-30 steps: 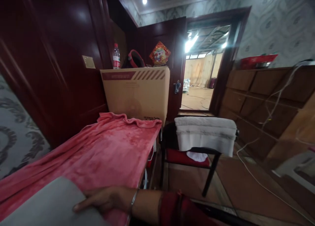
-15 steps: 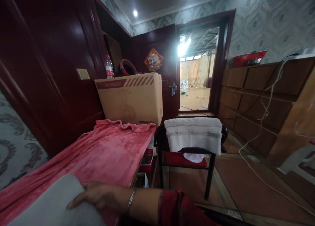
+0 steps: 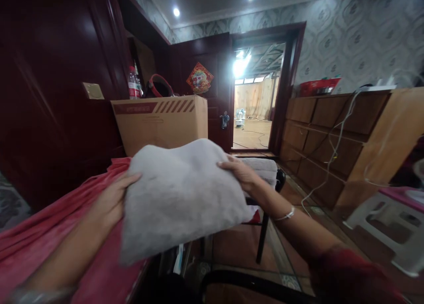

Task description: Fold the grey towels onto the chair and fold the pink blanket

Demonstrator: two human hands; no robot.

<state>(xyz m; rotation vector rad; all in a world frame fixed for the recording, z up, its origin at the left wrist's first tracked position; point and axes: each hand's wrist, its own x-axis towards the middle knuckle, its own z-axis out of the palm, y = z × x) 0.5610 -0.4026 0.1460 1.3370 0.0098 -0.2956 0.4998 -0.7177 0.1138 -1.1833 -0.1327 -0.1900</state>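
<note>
I hold a folded grey towel (image 3: 179, 195) up in front of me with both hands. My left hand (image 3: 111, 202) grips its left edge, above the red blanket (image 3: 49, 233) that covers the table. My right hand (image 3: 240, 171) grips the towel's right edge, just before the chair (image 3: 265, 215). A white towel (image 3: 265, 169) hangs over that chair, mostly hidden behind the grey towel and my right hand.
A large cardboard box (image 3: 159, 123) stands behind the blanket, with a water bottle (image 3: 133, 84) on top. An open doorway (image 3: 253, 105) lies ahead. Wooden drawers (image 3: 331, 127) with hanging white cables (image 3: 334, 149) line the right wall. A white stool (image 3: 387, 224) stands at the right.
The grey towel lay on the red blanket under my right hand; now both hands hold it lifted and carried right, toward the chair. My left hand has come into view.
</note>
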